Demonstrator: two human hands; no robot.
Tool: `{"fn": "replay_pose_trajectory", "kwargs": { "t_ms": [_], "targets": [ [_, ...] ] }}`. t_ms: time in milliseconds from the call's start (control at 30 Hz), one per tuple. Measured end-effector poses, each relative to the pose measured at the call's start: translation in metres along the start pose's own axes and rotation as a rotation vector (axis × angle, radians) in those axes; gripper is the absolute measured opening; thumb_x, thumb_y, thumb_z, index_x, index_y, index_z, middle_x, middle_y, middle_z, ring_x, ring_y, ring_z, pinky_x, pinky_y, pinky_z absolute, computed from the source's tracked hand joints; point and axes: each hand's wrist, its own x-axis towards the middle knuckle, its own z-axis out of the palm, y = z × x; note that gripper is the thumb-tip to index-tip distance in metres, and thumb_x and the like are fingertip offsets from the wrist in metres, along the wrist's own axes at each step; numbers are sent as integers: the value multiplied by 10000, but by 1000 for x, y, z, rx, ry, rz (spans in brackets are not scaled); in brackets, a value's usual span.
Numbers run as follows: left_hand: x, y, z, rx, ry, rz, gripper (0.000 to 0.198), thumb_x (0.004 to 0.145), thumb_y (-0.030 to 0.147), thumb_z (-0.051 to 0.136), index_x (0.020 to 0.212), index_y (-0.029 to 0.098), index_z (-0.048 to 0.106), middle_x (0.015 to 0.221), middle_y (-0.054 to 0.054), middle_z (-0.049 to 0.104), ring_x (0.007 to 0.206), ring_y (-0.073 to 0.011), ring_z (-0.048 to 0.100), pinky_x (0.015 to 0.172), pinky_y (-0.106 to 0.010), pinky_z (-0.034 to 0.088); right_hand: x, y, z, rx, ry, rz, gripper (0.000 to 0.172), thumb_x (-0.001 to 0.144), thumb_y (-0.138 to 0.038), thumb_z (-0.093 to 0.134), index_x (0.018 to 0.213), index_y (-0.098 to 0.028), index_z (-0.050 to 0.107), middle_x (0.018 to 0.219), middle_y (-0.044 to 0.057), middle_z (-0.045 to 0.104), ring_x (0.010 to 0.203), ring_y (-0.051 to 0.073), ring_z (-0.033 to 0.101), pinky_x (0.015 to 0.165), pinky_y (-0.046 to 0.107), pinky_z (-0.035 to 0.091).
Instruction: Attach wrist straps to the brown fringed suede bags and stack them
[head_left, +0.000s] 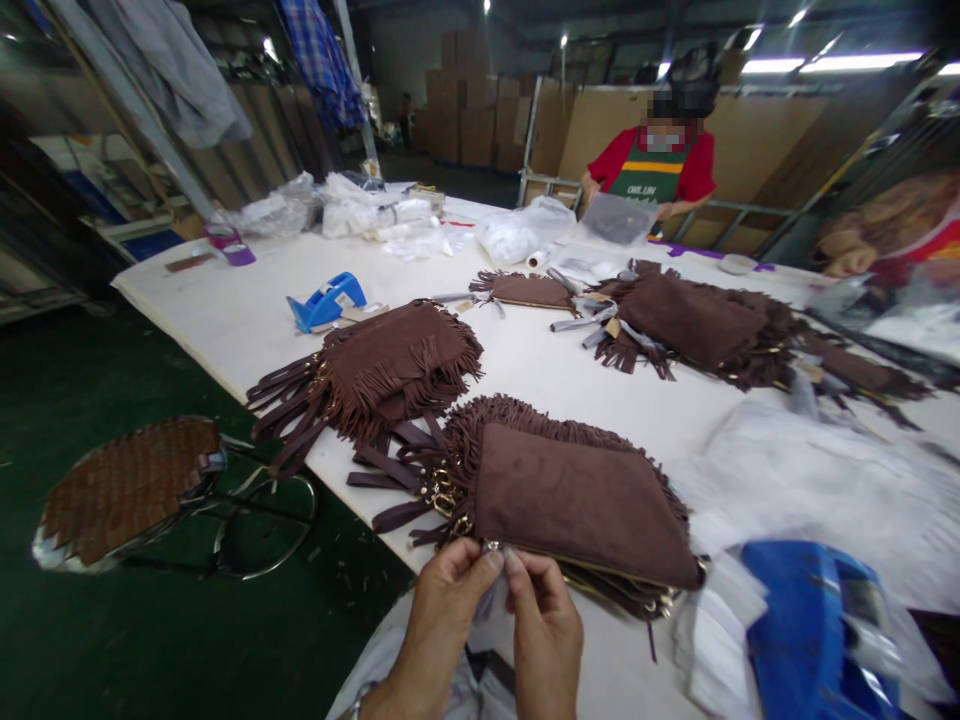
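Note:
A brown suede-like pouch [577,500] lies on top of a stack of fringed pouches at the near table edge, its zipper side toward me. My left hand [454,590] pinches at the small metal zipper end by the pouch's near left corner. Close beside it, my right hand [544,600] is also pinched, thumb against fingers, at a thin greyish strip hanging between the hands. The fingers hide most of what is held. Dark straps with gold clasps [446,495] fan out left of the stack.
Another fringed stack [397,370] lies behind left, near a blue tape dispenser [326,302]. More brown pouches [690,320] sit back right. A second blue dispenser [821,630] and white wrapping [832,490] are at right. A stool [131,490] stands left. Two people are across the table.

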Motion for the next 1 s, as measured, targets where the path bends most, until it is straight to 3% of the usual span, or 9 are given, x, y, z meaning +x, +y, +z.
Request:
{"fn": "replay_pose_trajectory", "kwargs": {
  "t_ms": [233,467,600,700,767,867,1000],
  "targets": [
    [5,-7,3,178,2,71,248,821,399,604,816,151,620,784,-43,623,759,-179,549,691,-254,428,-2,5,-4,-112,15,-95,317,809,-489,603,860,-180,651,799,37,685,749,187,611,706,267,465],
    [11,-18,-4,257,15,136,269,824,424,588,738,168,586,682,-7,576,693,-168,548,612,-234,404,-10,-2,-6,-283,-51,-342,263,860,-426,549,936,-213,684,907,48,682,841,189,621,786,266,462],
    [9,-13,-3,170,34,80,319,749,471,668,705,163,600,647,-11,592,611,-151,536,562,-225,397,-6,-5,-9,-173,-134,-159,315,860,-459,545,969,-201,688,693,13,632,635,158,574,624,243,458],
    [7,-9,0,52,-24,-5,325,740,474,675,741,156,605,616,-11,585,535,-134,507,507,-222,380,3,-4,-12,5,-253,32,317,817,-480,605,866,-173,667,583,-16,568,546,132,518,550,228,437],
    [5,-6,3,-44,-55,-52,316,736,459,682,756,154,604,581,1,560,500,-126,488,498,-227,384,7,-3,-12,99,-267,103,324,778,-485,651,814,-164,641,580,-19,563,528,122,503,527,224,432],
    [2,-1,4,-138,-29,-98,299,695,422,729,737,148,618,573,5,549,520,-130,501,530,-237,412,8,-2,-10,89,-231,116,343,763,-494,664,850,-163,638,598,-19,568,530,121,501,510,217,425],
    [0,1,1,-194,-74,-150,260,738,394,706,763,144,639,650,-18,586,572,-136,525,580,-255,437,1,-4,-9,-130,-176,-6,340,823,-491,594,960,-186,654,665,-6,609,572,130,520,546,214,434]
  ]
}}
